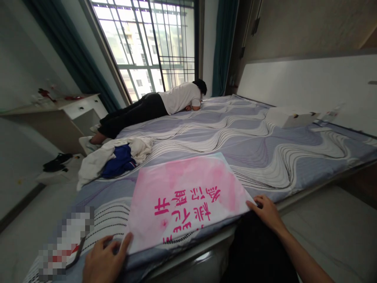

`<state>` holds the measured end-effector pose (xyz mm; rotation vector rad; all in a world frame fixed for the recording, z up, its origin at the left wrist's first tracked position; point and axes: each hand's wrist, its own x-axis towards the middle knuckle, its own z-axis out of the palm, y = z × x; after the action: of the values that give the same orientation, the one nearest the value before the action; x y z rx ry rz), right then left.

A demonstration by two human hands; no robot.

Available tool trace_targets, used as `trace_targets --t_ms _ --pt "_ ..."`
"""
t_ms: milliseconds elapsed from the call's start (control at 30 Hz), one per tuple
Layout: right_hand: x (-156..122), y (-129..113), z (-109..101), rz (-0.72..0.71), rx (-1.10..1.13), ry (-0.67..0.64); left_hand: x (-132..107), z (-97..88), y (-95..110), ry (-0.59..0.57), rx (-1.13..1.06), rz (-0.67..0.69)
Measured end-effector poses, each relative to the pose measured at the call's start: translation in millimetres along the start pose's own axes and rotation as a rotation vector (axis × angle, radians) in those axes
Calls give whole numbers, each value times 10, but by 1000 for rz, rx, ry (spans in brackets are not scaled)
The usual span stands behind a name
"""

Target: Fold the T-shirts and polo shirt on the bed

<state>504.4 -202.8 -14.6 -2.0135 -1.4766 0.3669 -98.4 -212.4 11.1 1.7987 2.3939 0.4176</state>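
Note:
A pink and white printed cloth (182, 173) lies spread on the bed near its front edge. It bears large dark pink characters, upside down from where I look. My left hand (106, 255) is at its near left corner, thumb against the edge and fingers curled. At the near right corner, my right hand (266, 210) pinches the cloth between thumb and bent fingers. The undersides of both grips are partly hidden. Below the cloth's near edge, some of the patterned bedsheet (253, 149) shows.
Another person (176, 98) lies face down across the far side of the bed. White and blue clothes (118, 157) are heaped at the left. A white box (290, 117) sits toward the right, near the headboard (309, 82). A desk (79, 108) stands beyond the bed.

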Motion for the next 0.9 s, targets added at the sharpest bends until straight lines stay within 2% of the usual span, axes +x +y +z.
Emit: trace_targets --t_ms 100,167,233,333,433,533,633,800,900 --pt "-97 -121 -74 88 86 12 -135 -131 182 -82 -27 -115" --pt "-56 -197 -120 157 194 -8 -116 -229 289 -154 -165 -169" --pt "4 -250 -160 193 243 -40 -89 -309 348 -172 -332 -161" --pt "56 -289 -200 147 179 -102 -107 -364 362 -140 -447 -183" --pt "65 -289 -213 115 100 -175 -165 -373 358 -137 -410 -216" --pt "63 -253 -202 86 126 -222 -205 -386 371 -150 -370 -197" --pt "50 -201 -174 54 148 -189 -217 -398 381 -154 -375 -182" --pt "33 -152 -129 104 192 25 -200 -399 375 -194 -412 -137" --pt "80 -142 -118 83 212 -37 -173 -421 388 -230 -390 -153"
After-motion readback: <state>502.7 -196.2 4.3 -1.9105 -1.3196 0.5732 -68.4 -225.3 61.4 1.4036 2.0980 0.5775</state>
